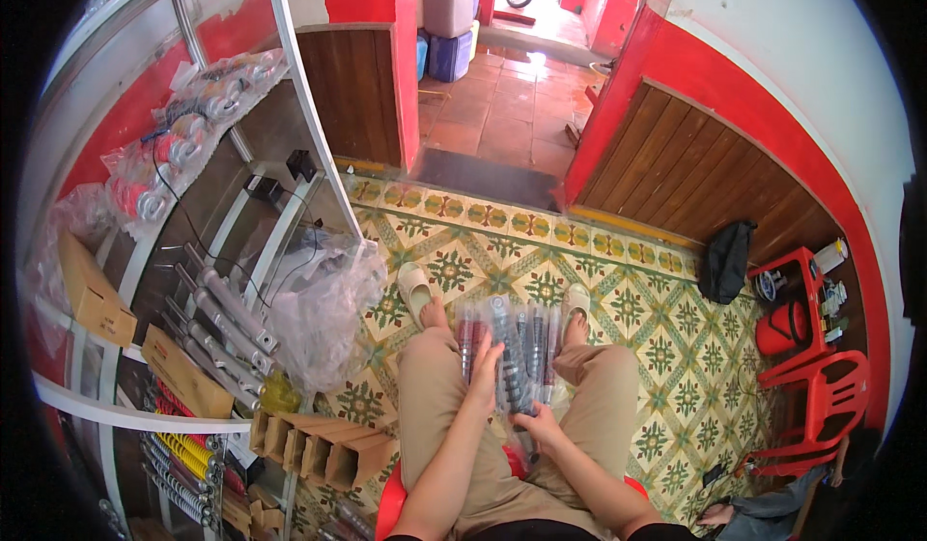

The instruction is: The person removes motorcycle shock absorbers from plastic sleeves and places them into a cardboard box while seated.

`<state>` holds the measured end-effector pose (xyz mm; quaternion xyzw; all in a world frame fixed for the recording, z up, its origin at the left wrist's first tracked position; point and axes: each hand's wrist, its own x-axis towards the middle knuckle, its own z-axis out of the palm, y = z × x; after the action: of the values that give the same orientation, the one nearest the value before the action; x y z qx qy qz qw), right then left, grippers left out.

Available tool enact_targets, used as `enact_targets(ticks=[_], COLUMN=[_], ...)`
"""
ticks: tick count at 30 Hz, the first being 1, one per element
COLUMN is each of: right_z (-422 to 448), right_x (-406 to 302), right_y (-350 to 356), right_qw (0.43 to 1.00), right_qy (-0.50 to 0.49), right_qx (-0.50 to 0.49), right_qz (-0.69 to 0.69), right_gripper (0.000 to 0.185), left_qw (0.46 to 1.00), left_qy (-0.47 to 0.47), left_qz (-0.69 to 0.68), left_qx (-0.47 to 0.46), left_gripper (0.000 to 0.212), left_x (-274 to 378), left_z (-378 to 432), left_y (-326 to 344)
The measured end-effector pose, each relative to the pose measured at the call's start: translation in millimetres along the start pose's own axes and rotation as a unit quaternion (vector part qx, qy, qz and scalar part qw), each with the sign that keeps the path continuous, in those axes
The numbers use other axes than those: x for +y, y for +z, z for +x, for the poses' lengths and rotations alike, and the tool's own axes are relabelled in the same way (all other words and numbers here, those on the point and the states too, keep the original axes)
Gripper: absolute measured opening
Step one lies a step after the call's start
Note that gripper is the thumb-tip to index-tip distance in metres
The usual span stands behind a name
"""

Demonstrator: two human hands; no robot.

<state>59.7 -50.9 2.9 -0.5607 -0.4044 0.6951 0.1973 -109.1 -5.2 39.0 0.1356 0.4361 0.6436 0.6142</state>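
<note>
A shock absorber with a dark coil spring, in a clear plastic bag (513, 371), stands nearly upright between my knees. My left hand (485, 378) lies along its left side with the fingers extended upward, supporting it. Lower down, my right hand (539, 425) grips it near its bottom end. Behind it, between my feet, are several more plastic-wrapped shock absorbers, with red ones (468, 329) to the left and dark ones (537, 327) to the right. Part of that row is hidden by the piece in my hands.
At left, a metal-framed shelf (319, 128) holds bagged springs (174, 146), grey fork tubes (224, 305) and cardboard boxes (98, 305). Open cartons (347, 461) stand nearby. A red plastic chair (825, 403) is right, near another person's hand (715, 516). A doorway lies ahead.
</note>
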Motion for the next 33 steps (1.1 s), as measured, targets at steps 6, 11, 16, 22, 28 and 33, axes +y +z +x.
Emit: enact_targets(ticks=[6, 11, 16, 22, 28, 33], right_z=[24.8, 70.5, 144.3, 218.3, 292.5, 310.2], right_x=[-13.2, -30.3, -10.5, 30.4, 124.1, 159.3], right_y=[-7.0, -4.2, -6.7, -13.6, -34.9, -39.7], right_qw=[0.999, 0.996, 0.968, 0.934, 0.929, 0.935], right_qy=[0.022, 0.085, 0.224, 0.295, 0.303, 0.281], right_qx=[0.038, 0.033, -0.011, -0.005, 0.065, 0.143], right_qz=[0.010, -0.006, 0.107, 0.203, 0.203, 0.164], right_gripper=[0.023, 0.023, 0.015, 0.014, 0.018, 0.024], left_qw=[0.999, 0.988, 0.984, 0.974, 0.972, 0.969], left_qy=[-0.042, -0.102, -0.115, -0.140, -0.157, -0.160], left_qz=[-0.017, -0.116, -0.137, -0.172, -0.146, -0.123], left_qx=[0.014, -0.003, 0.019, 0.048, 0.098, 0.144], left_gripper=[0.066, 0.052, 0.043, 0.039, 0.040, 0.037], left_x=[10.5, 13.4, 13.5, 12.9, 16.6, 25.8], left_z=[-3.4, 0.2, 1.5, 2.8, 4.2, 13.3], left_y=[-0.8, -8.6, -8.2, -13.0, -15.0, -15.9])
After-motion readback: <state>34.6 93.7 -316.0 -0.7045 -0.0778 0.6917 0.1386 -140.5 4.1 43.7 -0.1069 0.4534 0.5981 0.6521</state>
